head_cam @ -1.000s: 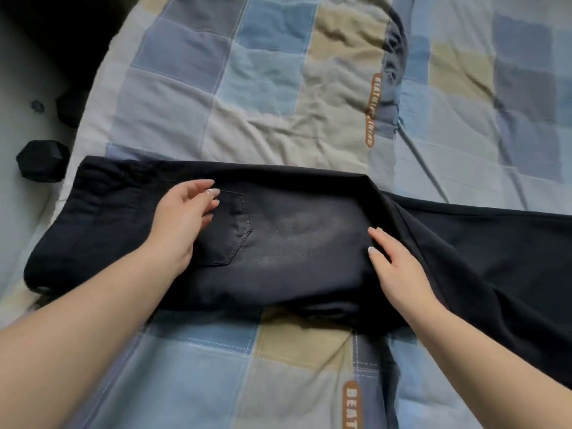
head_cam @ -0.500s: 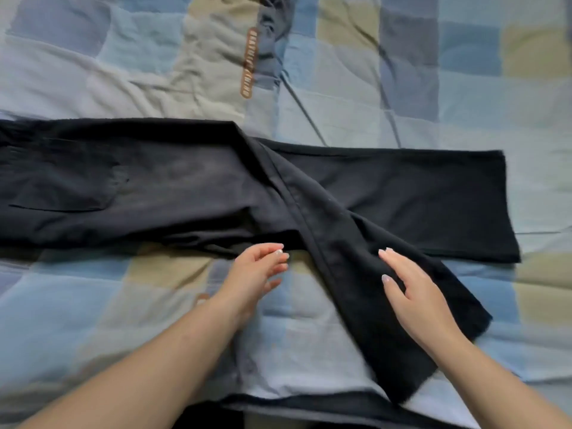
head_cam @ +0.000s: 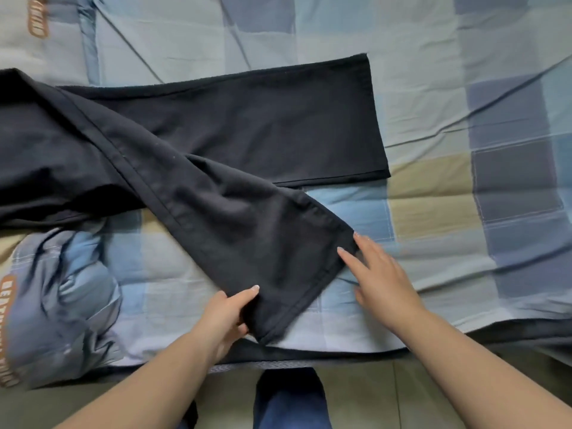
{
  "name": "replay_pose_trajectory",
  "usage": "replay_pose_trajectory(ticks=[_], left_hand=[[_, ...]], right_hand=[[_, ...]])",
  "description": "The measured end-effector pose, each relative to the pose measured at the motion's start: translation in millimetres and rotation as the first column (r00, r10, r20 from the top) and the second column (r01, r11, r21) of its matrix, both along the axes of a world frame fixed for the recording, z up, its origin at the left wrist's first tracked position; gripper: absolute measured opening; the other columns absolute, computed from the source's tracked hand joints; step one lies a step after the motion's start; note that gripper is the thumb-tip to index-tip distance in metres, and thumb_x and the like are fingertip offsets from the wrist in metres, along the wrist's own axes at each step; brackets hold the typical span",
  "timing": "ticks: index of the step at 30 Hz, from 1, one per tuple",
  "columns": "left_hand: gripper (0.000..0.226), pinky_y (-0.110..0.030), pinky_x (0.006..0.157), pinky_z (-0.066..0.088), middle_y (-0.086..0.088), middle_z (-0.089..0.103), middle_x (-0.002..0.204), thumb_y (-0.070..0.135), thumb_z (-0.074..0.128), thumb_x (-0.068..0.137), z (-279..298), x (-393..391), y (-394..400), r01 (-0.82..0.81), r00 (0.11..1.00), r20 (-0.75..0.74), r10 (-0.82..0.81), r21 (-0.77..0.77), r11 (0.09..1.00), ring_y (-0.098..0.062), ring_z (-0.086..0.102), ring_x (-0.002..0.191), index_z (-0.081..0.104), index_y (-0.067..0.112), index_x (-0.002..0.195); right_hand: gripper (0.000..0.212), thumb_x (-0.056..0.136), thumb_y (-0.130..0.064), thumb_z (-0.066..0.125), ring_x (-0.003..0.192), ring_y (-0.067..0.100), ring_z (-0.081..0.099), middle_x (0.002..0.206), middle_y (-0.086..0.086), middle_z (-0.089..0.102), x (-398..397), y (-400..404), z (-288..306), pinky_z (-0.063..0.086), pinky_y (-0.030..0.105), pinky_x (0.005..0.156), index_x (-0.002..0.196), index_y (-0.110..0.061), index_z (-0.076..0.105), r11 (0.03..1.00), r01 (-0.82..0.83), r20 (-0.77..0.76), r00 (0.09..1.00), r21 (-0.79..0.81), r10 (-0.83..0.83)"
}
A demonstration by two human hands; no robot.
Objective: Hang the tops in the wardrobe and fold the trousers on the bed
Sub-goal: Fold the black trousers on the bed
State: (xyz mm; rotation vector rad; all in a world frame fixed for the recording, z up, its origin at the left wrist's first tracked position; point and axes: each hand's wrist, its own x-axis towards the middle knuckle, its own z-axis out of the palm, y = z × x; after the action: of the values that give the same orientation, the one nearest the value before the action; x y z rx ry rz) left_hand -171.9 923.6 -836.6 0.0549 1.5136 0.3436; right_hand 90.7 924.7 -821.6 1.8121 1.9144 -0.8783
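Left hand (head_cam: 227,314) pinches the near corner of one leg hem of the black trousers (head_cam: 216,168), thumb on top and fingers curled under the cloth. Right hand (head_cam: 379,275) lies with fingers straight, their tips touching the far corner of that same hem. From the head view, the trousers lie on the bed (head_cam: 448,150), over a checked blue and beige quilt. Their long axis runs left to right; one leg points right, flat and straight, while the held leg angles toward the near edge of the bed. Waist end is cut off at the left frame edge. Quilt at lower left is blurred.
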Motion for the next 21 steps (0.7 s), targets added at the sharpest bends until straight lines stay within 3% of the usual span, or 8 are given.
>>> replay_pose_trajectory(ticks=[4,7,9,12,13,15,18,21], left_hand=[[0.034,-0.036,0.084,0.054,-0.004,0.071,0.115,0.023,0.066,0.087,26,23,3,-0.01,0.999,0.05,0.0,0.195,0.981,-0.02,0.067,0.107,0.062,0.012,0.119],[0.04,-0.033,0.087,0.053,-0.008,0.069,0.117,0.019,0.065,0.081,53,40,30,-0.095,0.994,0.089,0.067,0.37,0.924,-0.021,0.065,0.11,0.061,0.006,0.119],[0.028,-0.028,0.078,0.056,-0.009,0.072,0.107,0.015,0.065,0.082,72,53,54,-0.139,0.989,0.101,0.104,0.452,0.881,-0.02,0.068,0.101,0.065,0.005,0.108],[0.006,-0.026,0.072,0.055,-0.004,0.068,0.084,0.012,0.057,0.09,96,80,94,-0.19,0.982,0.087,0.17,0.528,0.828,-0.016,0.067,0.083,0.063,0.011,0.087],[0.008,-0.028,0.074,0.055,-0.003,0.064,0.079,0.012,0.056,0.092,102,90,111,-0.209,0.977,0.087,0.194,0.55,0.808,-0.015,0.065,0.08,0.06,0.013,0.084],[0.009,-0.03,0.079,0.055,-0.002,0.061,0.075,0.014,0.057,0.092,111,108,150,-0.26,0.964,0.112,0.241,0.582,0.771,-0.014,0.063,0.077,0.056,0.014,0.083],[0.006,-0.032,0.078,0.057,-0.003,0.061,0.075,0.014,0.057,0.092,122,138,214,-0.273,0.962,0.172,0.212,0.578,0.769,-0.014,0.062,0.076,0.055,0.012,0.087],[0.01,-0.03,0.072,0.058,0.0,0.062,0.068,0.015,0.054,0.091,129,173,271,-0.108,0.994,0.076,0.078,0.582,0.806,-0.011,0.065,0.063,0.054,0.013,0.082]], right_hand=[[0.079,0.089,-0.028,0.056,0.146,0.024,-0.015,0.159,0.007,-0.017,-1,-6,-24,-0.003,0.045,0.117,0.151,-0.032,0.008,0.997,-0.078,0.007,0.997,0.014,0.078],[0.06,0.085,-0.022,0.06,0.148,0.019,-0.004,0.16,0.002,0.007,-6,-3,-30,-0.004,0.047,0.116,0.14,-0.029,0.037,0.991,0.051,-0.06,0.997,0.124,-0.044],[0.042,0.083,-0.008,0.058,0.146,0.016,0.012,0.152,-0.003,0.031,-9,2,-28,-0.001,0.044,0.117,0.122,-0.023,0.052,0.957,0.223,-0.179,0.965,0.184,-0.19],[0.018,0.089,-0.008,0.056,0.114,0.024,0.055,0.109,-0.001,0.065,-7,12,-15,0.032,0.041,0.106,0.102,-0.019,0.059,0.803,0.583,-0.453,0.753,0.124,-0.477],[0.01,0.092,-0.015,0.054,0.093,0.021,0.06,0.09,-0.006,0.065,-4,19,-8,0.043,0.036,0.087,0.093,-0.024,0.056,0.73,0.681,-0.538,0.64,0.065,-0.549],[0.011,0.094,-0.025,0.053,0.068,0.007,0.055,0.068,-0.013,0.057,0,36,5,0.041,0.024,0.06,0.085,-0.03,0.05,0.615,0.788,-0.642,0.482,0.019,-0.597],[0.007,0.094,-0.027,0.054,0.062,0.003,0.054,0.068,-0.011,0.062,13,70,20,0.04,0.017,0.054,0.089,-0.025,0.059,0.468,0.884,-0.775,0.288,-0.012,-0.563],[0.011,0.093,-0.029,0.056,0.061,-0.001,0.056,0.067,-0.016,0.063,34,103,27,0.042,0.011,0.054,0.085,-0.025,0.061,0.381,0.922,-0.808,0.178,-0.062,-0.561]])
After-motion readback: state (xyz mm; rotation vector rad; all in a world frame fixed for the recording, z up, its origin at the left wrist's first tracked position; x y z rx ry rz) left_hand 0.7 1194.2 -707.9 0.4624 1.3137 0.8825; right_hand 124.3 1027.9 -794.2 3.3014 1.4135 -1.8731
